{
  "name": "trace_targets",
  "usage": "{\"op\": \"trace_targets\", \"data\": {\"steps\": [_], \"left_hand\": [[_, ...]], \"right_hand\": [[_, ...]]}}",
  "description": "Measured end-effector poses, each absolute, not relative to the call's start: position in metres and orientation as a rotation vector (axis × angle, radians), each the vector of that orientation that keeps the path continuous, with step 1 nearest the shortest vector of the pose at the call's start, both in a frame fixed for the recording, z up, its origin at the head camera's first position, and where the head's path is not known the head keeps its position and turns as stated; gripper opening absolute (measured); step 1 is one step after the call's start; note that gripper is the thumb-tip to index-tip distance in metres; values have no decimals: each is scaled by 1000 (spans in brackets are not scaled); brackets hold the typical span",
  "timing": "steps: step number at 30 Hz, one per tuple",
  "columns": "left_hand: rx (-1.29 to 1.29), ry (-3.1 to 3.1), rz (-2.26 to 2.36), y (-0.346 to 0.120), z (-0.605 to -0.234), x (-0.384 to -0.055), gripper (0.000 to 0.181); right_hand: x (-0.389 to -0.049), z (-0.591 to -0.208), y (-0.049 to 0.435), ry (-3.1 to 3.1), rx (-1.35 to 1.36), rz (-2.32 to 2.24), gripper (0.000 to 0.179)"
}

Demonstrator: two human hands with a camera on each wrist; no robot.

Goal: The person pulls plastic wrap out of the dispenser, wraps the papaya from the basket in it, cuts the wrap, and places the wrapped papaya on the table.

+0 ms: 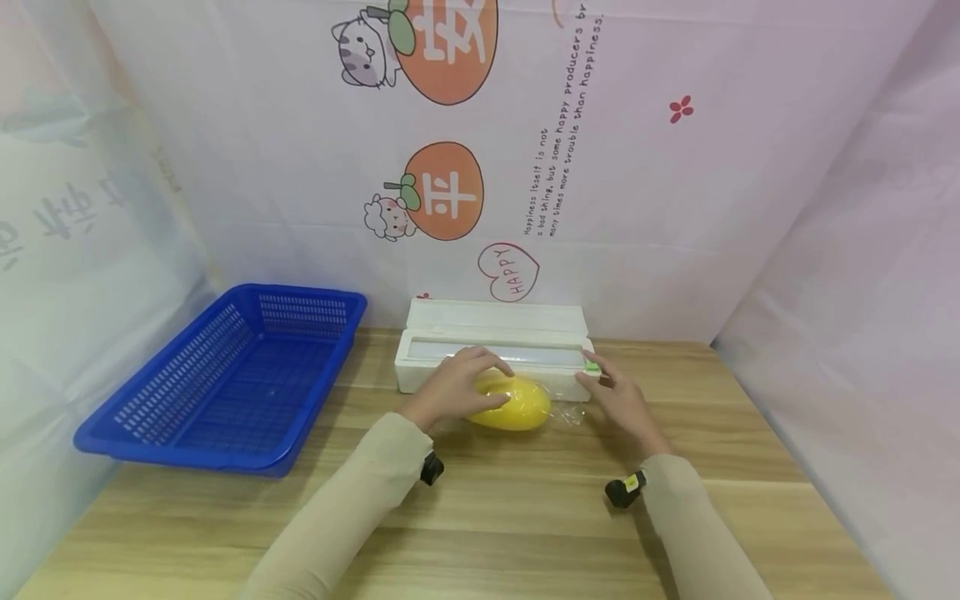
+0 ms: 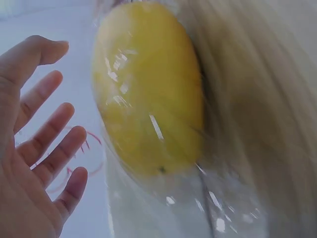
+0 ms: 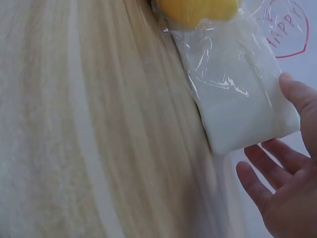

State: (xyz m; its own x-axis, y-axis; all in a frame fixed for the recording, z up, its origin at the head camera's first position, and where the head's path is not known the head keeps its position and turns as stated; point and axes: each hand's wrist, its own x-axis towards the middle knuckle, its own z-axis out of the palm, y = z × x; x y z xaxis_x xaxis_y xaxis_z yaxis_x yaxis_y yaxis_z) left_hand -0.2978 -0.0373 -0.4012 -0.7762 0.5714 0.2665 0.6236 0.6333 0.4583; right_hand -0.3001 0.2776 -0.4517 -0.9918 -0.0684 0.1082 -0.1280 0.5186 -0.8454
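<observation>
A yellow oval fruit (image 1: 519, 406) lies in front of a white cling film box (image 1: 491, 379), loosely covered by clear film (image 3: 225, 82). In the left wrist view, glossy creases of film run over the fruit (image 2: 148, 94) and past its lower end. My left hand (image 1: 459, 387) is beside and partly over the fruit, its fingers spread and apart from it in the left wrist view. At the box's right end is my right hand (image 1: 618, 400), loosely curved, fingertips right at the end and near the green tab (image 1: 592, 366).
The box's lid (image 1: 497, 317) stands raised at the back. To the left sits a blue plastic basket (image 1: 258, 400) with perforated sides. Printed white cloth (image 1: 630, 183) hangs behind and at both sides of the wooden table (image 1: 525, 525).
</observation>
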Motion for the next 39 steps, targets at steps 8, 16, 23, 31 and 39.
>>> {"op": "trace_targets", "data": {"steps": [8, 16, 23, 31, 39], "left_hand": [[-1122, -2771, -789, 13, -377, -313, 28], [-1117, -2782, -936, 66, -373, -328, 28], [-912, -2782, -1113, 101, -387, -333, 25], [-779, -2830, -828, 130, -396, -332, 16], [-616, -2895, -388, 140, -392, -330, 17]], "right_hand": [[-303, -456, 282, -2672, 120, 1640, 71], [-303, -458, 285, -2632, 135, 1742, 74], [-303, -459, 286, -2633, 135, 1765, 76], [-302, -457, 286, -2634, 108, 1777, 76], [-302, -459, 284, -2634, 123, 1726, 71]]}}
